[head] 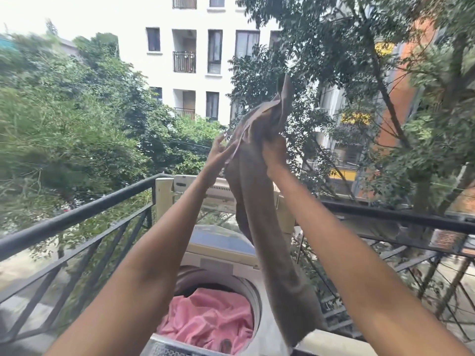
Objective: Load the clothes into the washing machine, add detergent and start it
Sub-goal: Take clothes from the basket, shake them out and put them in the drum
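Observation:
A top-loading washing machine (221, 255) stands against the balcony railing with its lid (195, 191) raised. Pink cloth (208, 322) lies inside the drum. Both my arms are raised above the machine. My right hand (275, 152) grips the bunched top of a long brown garment (267, 242), which hangs down to the machine's right edge. My left hand (221, 152) touches the garment's left edge with fingers spread. Whether the left fingers pinch the fabric is hidden by blur.
A black metal railing (77, 214) runs along the left and right of the balcony. Trees and a white building lie beyond it. The machine's control panel (167, 352) shows at the bottom edge.

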### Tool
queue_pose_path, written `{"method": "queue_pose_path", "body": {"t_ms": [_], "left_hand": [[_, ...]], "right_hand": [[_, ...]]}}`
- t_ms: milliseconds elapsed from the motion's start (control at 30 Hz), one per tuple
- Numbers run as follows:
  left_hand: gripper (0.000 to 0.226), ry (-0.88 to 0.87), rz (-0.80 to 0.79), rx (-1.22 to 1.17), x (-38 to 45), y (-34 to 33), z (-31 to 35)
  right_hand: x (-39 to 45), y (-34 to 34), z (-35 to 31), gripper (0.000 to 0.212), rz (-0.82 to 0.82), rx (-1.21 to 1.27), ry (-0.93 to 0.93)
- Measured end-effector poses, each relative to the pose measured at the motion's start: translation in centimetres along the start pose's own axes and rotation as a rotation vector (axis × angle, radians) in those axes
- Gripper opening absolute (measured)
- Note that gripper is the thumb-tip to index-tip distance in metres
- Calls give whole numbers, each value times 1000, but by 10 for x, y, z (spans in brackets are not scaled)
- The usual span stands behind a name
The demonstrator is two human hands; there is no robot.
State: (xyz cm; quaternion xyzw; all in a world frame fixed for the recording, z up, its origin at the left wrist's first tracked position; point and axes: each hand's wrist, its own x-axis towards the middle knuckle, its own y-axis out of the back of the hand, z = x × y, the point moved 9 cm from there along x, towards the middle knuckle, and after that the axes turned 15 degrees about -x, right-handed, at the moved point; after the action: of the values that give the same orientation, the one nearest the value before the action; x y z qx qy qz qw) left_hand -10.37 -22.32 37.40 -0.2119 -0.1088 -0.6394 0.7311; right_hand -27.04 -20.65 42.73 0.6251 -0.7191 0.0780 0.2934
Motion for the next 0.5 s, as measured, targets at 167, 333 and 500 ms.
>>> {"method": "queue_pose_path", "body": {"t_ms": [167, 333, 500], "left_hand": [[23, 136, -104, -21, -16, 20, -35], [14, 339, -39, 207, -31, 59, -83], [12, 660, 185, 416, -79, 136, -166]], "right_hand": [[19, -1, -35, 34, 90, 69, 27], [21, -45, 20, 18, -216, -605, 90], [1, -48, 132, 34, -366, -866, -42]]}}
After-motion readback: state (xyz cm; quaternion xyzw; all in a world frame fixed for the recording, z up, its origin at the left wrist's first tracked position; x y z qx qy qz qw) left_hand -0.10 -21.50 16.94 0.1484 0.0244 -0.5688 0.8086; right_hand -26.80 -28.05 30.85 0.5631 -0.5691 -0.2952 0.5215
